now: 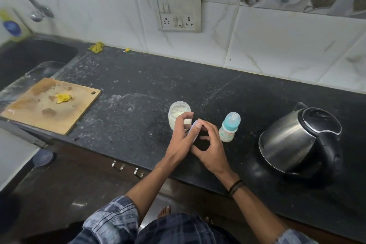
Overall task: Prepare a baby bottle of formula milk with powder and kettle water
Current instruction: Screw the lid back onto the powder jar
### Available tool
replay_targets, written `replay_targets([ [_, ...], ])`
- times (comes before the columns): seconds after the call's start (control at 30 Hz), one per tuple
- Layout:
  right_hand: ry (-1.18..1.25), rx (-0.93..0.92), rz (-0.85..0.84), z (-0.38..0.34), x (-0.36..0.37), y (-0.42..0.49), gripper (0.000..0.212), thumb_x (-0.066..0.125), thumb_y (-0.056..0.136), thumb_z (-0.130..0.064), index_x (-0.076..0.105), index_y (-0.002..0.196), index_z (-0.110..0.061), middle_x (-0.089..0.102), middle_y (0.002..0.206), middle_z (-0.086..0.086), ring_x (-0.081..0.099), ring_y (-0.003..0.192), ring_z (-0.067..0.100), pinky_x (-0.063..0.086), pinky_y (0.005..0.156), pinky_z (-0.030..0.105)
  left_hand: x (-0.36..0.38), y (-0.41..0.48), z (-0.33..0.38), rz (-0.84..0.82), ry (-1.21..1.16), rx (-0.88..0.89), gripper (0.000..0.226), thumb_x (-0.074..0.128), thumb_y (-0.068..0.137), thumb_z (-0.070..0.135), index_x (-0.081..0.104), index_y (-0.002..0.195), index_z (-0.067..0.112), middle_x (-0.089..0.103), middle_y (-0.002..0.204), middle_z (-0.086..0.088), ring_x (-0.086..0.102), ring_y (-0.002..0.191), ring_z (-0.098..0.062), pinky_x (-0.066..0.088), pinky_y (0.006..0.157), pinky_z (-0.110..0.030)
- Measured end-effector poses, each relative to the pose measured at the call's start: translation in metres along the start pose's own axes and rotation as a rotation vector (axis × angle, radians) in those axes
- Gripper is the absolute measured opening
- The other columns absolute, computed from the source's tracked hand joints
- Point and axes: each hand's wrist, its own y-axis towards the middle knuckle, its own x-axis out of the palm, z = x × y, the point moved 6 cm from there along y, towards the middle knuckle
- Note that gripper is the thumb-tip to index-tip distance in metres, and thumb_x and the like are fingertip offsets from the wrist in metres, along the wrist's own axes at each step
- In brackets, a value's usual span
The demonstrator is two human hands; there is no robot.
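Note:
An open glass jar of pale formula powder [178, 114] stands on the black counter [138, 89]. Just in front of it my left hand [181, 138] and my right hand [210, 144] meet, both touching the jar's round white lid [195, 128], which is tilted on edge between them. Right of my hands stands a small baby bottle [229, 127] with a blue teat cap, upright and closed. Further right sits a steel electric kettle [301, 140] with a black lid and handle, lid shut.
A wooden cutting board [49, 105] with a yellow scrap lies at the left, beside a dark sink [33, 55] and tap [37, 10]. A wall socket panel [179, 13] is behind. The counter's front edge runs under my forearms.

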Motion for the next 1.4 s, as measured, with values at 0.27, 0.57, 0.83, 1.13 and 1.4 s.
replay_targets([
  [0.27,-0.012,0.048,0.048,-0.006,0.003,0.035,0.081,0.089,0.077,-0.025,0.048,0.147,-0.023,0.045,0.140,-0.009,0.052,0.129,0.004,0.052,0.099,0.024,-0.046,0.008,0.008,0.261,0.057,0.085,0.034,0.055,0.098,0.051,0.058,0.122,0.028,0.062,0.125,0.011,0.061,0.109,-0.009,0.051,0.087,-0.022],
  [0.57,-0.192,0.049,-0.032,-0.004,0.017,0.072,0.083,0.088,0.078,-0.027,0.045,0.149,-0.027,0.037,0.137,-0.013,0.046,0.128,0.005,0.050,0.104,0.026,-0.079,0.034,-0.018,0.251,0.170,0.075,0.053,0.066,0.084,0.004,0.051,0.126,0.032,0.051,0.127,0.017,0.048,0.121,-0.012,0.045,0.100,-0.023],
  [0.83,-0.363,0.125,-0.155,-0.003,0.022,0.092,0.085,0.087,0.079,-0.033,0.043,0.152,-0.030,0.039,0.143,-0.003,0.040,0.134,0.016,0.043,0.112,0.038,-0.077,0.052,-0.055,-0.002,0.298,-0.085,0.098,0.082,0.069,0.031,0.034,0.153,0.022,0.037,0.147,0.009,0.037,0.141,-0.017,0.036,0.117,-0.037],
  [1.13,-0.589,0.136,-0.370,-0.015,0.036,0.120,0.081,0.081,0.081,-0.038,0.044,0.152,-0.033,0.040,0.139,-0.002,0.035,0.133,0.020,0.039,0.111,0.040,-0.071,0.064,-0.058,-0.057,0.338,-0.100,0.112,0.079,0.059,0.061,0.033,0.154,0.024,0.034,0.146,0.009,0.037,0.139,-0.017,0.041,0.115,-0.049],
  [1.4,-0.724,0.156,-0.479,-0.017,0.048,0.130,0.082,0.080,0.082,-0.043,0.041,0.153,-0.030,0.041,0.139,-0.001,0.033,0.131,0.020,0.040,0.106,0.039,-0.068,0.068,-0.061,-0.044,0.307,-0.099,0.097,0.085,0.064,0.049,0.039,0.147,0.029,0.038,0.138,0.009,0.043,0.133,-0.019,0.045,0.113,-0.050],
])
